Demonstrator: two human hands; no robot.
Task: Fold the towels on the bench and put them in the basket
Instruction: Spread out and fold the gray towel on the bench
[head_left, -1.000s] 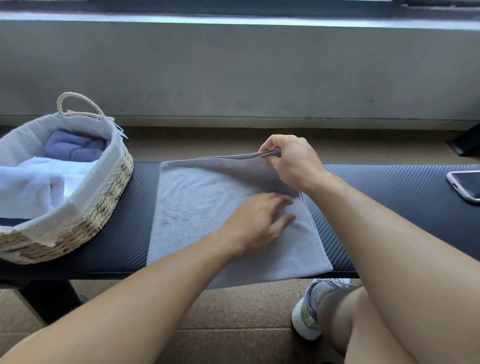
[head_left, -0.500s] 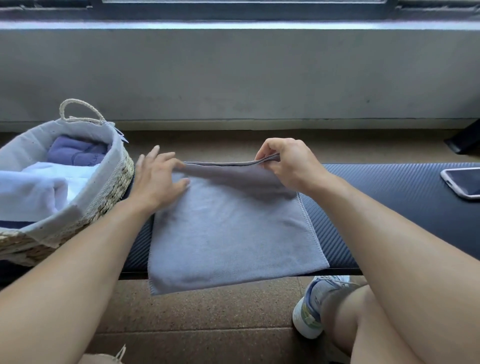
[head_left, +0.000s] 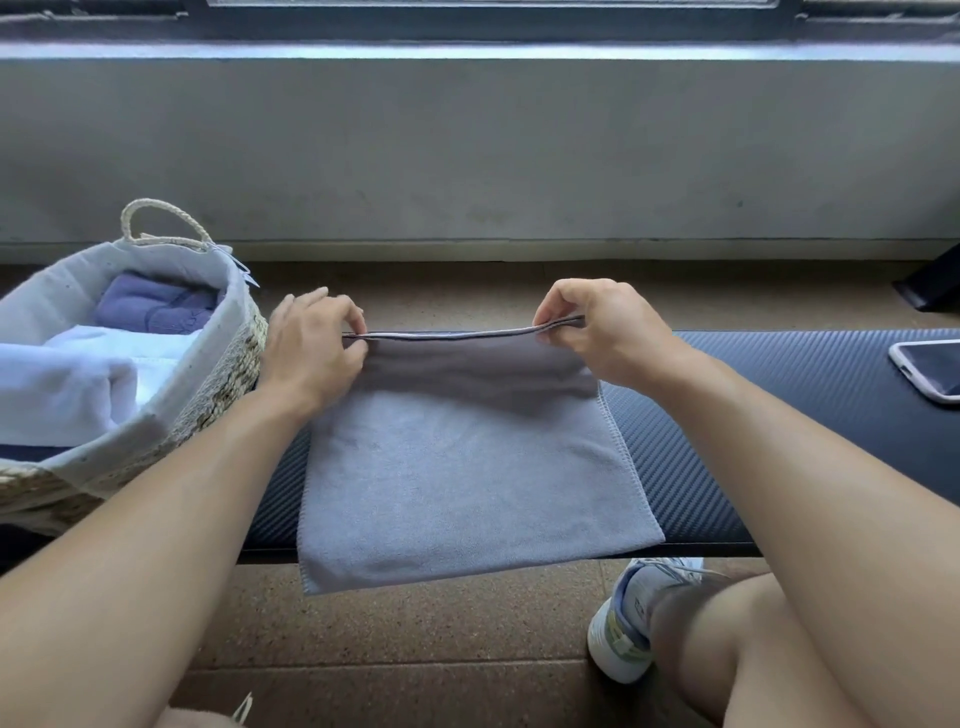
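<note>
Hands: left (head_left: 311, 348), right (head_left: 605, 338) pinch towel (head_left: 467, 478) far corners at 12 | lifted to fold | basket (head_left: 228, 384) at 9 awaits

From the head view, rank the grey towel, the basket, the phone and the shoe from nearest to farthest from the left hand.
1. grey towel: its far edge is pinched by the left hand.
2. basket: just left of that hand.
3. shoe: on the floor, lower right.
4. phone: far right on the bench.

Matt grey terry-cloth towel (head_left: 457, 478), carbon-weave-textured bench (head_left: 727, 431), rough woven-straw basket (head_left: 223, 395) lined with cloth.
</note>
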